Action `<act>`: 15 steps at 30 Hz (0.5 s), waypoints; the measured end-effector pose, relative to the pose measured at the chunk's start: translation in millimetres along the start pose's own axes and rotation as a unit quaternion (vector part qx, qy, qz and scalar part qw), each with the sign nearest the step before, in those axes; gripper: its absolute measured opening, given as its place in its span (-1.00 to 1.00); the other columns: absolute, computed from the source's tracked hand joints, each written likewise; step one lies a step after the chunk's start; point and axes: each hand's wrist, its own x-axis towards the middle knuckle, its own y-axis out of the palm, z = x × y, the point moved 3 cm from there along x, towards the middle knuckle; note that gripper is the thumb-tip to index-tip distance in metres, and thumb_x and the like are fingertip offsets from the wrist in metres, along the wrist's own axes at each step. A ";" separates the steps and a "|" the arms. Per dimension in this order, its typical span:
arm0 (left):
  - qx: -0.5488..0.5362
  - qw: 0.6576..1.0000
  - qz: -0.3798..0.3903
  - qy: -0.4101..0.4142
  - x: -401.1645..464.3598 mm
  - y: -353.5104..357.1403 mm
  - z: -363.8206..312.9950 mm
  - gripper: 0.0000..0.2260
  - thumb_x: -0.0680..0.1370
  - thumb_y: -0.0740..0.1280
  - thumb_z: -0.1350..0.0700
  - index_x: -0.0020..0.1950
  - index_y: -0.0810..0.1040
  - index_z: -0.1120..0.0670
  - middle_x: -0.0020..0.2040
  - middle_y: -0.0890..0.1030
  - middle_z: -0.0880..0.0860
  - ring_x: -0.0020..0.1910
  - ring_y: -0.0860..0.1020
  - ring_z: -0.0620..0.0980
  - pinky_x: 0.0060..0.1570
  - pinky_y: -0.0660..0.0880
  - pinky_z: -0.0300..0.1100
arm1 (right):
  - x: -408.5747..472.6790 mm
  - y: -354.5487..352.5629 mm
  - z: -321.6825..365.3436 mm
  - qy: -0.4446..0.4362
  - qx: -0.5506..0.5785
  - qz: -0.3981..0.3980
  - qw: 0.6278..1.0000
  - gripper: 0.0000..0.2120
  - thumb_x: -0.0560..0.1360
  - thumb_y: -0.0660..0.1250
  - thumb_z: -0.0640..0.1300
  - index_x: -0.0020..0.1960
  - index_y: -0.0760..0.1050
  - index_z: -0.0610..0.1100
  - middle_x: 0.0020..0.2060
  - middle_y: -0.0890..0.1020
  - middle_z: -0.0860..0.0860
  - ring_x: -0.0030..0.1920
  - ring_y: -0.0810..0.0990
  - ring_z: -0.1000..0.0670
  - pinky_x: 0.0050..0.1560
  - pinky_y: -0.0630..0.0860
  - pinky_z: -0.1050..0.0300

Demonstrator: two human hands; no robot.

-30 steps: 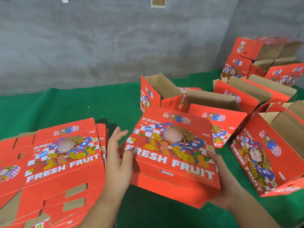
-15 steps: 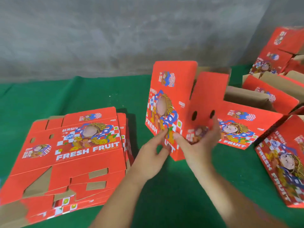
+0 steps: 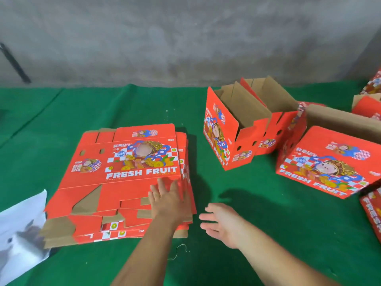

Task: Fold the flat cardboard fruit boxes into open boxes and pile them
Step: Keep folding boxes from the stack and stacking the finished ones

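While resting palm-down on the stack of flat fruit boxes (image 3: 123, 178), left hand (image 3: 169, 201) spread, fingers straight, pressing the right near part of the top sheet; grip released, nothing pinched. Right hand (image 3: 221, 222) just beside the stack's right edge, above the green tabletop (image 3: 268, 234), fingers loose and extended toward the stack, grip released, holding nothing; whether touching the cloth, cannot tell. Stack lying at left on the tabletop, red printed side up, "FRESH FRUIT" readable, brown flaps showing along the near edge. Beyond the right hand, well apart, a folded open box (image 3: 233, 129) standing upright, brown inside showing, a second open box (image 3: 272, 120) touching it behind. Farther right, another red box (image 3: 329, 162) lying on its side, printed face up. White plastic sheet (image 3: 20, 230) at the far left edge, beside the stack. Grey concrete wall (image 3: 185, 38) behind.
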 end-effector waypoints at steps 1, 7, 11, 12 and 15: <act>0.007 1.000 0.010 -0.003 -1.2 7.7 9.1 -0.42 0.65 0.01 -0.30 0.64 0.12 -0.12 0.67 -0.10 0.28 0.64 -0.08 0.33 0.60 -0.11 0.16 | 0.4 6.1 2.1 -0.008 -0.021 0.006 1.000 -0.79 0.69 0.19 -0.04 0.28 0.45 -0.04 0.07 0.71 -0.04 0.07 0.70 -0.09 0.04 0.61 0.05; 0.158 0.982 0.046 0.095 -18.5 47.3 22.8 -0.19 0.59 0.28 0.35 0.67 -0.13 -0.01 0.67 -0.23 0.16 0.66 -0.05 0.27 0.44 0.40 0.10 | -6.5 27.0 9.9 -0.036 -0.065 0.014 0.997 -0.88 0.66 0.26 -0.05 0.20 0.43 0.05 0.11 0.65 -0.02 0.09 0.66 -0.07 -0.02 0.59 0.11; 0.181 0.976 0.041 0.114 -26.0 51.6 27.0 -0.18 0.55 0.30 0.36 0.64 -0.10 -0.04 0.69 -0.17 0.09 0.66 -0.06 0.26 0.36 0.47 0.05 | -8.7 34.7 4.6 -0.031 -0.053 -0.001 0.998 -0.97 0.63 0.30 -0.07 0.03 0.46 0.05 0.06 0.62 -0.01 0.08 0.64 -0.07 -0.10 0.56 0.15; 0.188 0.973 0.040 0.127 -27.4 52.0 28.6 -0.17 0.53 0.33 0.35 0.62 -0.09 -0.03 0.69 -0.11 0.11 0.65 -0.02 0.27 0.35 0.49 0.06 | -9.6 38.0 4.9 -0.038 -0.055 0.003 0.998 -0.95 0.63 0.30 -0.07 0.01 0.46 0.07 0.03 0.62 0.01 0.06 0.63 -0.05 -0.09 0.56 0.16; 0.204 0.966 0.000 0.156 -29.6 43.2 30.7 -0.24 0.50 0.39 0.35 0.51 0.03 -0.06 0.54 0.32 0.24 0.46 0.46 0.22 0.15 0.58 0.02 | -11.1 44.5 4.2 -0.073 -0.097 0.007 0.993 -0.87 0.61 0.30 -0.06 0.15 0.44 0.07 -0.01 0.59 0.04 0.04 0.59 0.00 0.05 0.58 0.13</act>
